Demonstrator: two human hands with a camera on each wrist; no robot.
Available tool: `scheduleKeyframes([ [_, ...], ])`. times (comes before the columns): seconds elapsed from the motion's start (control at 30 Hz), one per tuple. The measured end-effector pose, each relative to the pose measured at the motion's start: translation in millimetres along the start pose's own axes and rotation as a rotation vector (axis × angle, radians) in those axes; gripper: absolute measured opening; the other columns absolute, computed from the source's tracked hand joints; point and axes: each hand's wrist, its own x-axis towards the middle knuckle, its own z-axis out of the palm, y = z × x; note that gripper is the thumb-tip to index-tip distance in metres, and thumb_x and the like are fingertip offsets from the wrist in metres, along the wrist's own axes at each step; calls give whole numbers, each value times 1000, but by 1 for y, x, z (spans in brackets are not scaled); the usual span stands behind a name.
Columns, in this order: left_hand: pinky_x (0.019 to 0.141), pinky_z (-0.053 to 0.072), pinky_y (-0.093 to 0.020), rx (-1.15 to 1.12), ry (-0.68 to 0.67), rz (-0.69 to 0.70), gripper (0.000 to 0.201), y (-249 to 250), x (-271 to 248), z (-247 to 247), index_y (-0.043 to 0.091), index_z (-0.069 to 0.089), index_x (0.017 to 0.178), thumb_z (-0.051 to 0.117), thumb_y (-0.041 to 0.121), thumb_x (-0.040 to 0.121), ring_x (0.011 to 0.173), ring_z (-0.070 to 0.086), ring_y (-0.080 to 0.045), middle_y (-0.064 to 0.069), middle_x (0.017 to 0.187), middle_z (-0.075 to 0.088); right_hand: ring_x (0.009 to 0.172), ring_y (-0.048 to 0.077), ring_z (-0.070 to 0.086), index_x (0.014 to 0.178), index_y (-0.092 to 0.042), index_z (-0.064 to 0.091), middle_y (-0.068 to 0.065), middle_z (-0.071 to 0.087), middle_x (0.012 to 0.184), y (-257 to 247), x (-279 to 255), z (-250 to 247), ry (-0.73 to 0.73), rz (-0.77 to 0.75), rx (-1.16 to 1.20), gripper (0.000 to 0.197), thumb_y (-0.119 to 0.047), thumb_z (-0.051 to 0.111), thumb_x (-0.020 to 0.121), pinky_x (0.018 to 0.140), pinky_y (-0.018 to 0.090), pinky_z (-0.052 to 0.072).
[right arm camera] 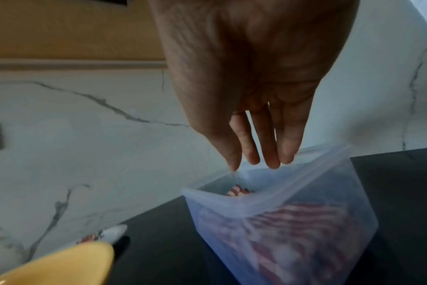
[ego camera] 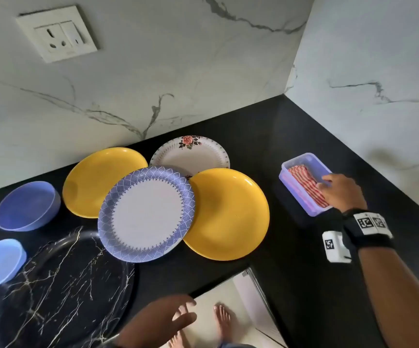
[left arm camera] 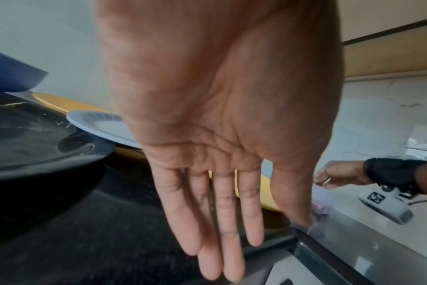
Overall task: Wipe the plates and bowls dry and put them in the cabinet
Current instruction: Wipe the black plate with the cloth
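Black countertop [ego camera: 266, 136], overlapping plates [ego camera: 150, 214], lilac tub [ego camera: 286, 180] holding striped cloth [ego camera: 303, 183]

Head cam looks down on counter [ego camera: 266, 136]; wrist cams close along palms (both catch yellow plate [right arm camera: 56, 264]).

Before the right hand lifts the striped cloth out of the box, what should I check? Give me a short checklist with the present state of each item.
1. Right hand reaches the striped cloth: ok, fingers above it.
2. Cloth gripped: not ok, fingers straight in the right wrist view.
3. Purple box open, no lid: ok.
4. Left hand free to take a plate: ok, open and holding nothing.
5. Blue patterned plate lies on top of the yellow plates, easy to take: ok.
6. Plates wet or dry: cannot tell.
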Motion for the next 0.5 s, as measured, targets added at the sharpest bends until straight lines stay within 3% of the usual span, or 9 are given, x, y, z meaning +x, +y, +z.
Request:
scheduleKeyframes([
  [0.13,97,44,-12,3,0,6,15,12,-4,-9,58,53,113,56,62,99,102,57,15,33,109,62,85,35,64,107,-14,67,10,68,96,0,6,3,-210,54,-110,22,-31,62,93,80,40,50],
  [0.23,100,47,-19,-66,36,-13,17,12,-9,-12,56,56,116,57,61,99,105,59,12,29,113,65,73,28,61,103,-20,64,1,64,82,0,6,7,-213,44,-140,20,-32,65,87,76,37,49],
  [0.37,97,49,-21,-178,130,-53,15,19,-11,-15,50,61,115,63,49,100,103,62,8,27,109,68,72,19,66,112,-36,54,-12,66,84,-1,-6,5,-130,-85,-46,36,-50,62,80,73,37,58],
  [0.43,96,51,-25,-222,164,-62,13,21,-10,-14,51,62,111,65,45,100,102,64,6,30,107,68,82,24,65,116,-32,49,-8,67,95,1,3,11,-115,-100,-111,43,-49,59,78,80,41,56],
  [0.5,96,51,-23,-225,180,-76,13,24,-6,-12,50,62,112,64,43,101,103,63,8,25,109,70,94,30,64,115,-26,50,-1,64,105,2,13,15,-168,-72,-210,42,-49,59,80,90,43,54],
])
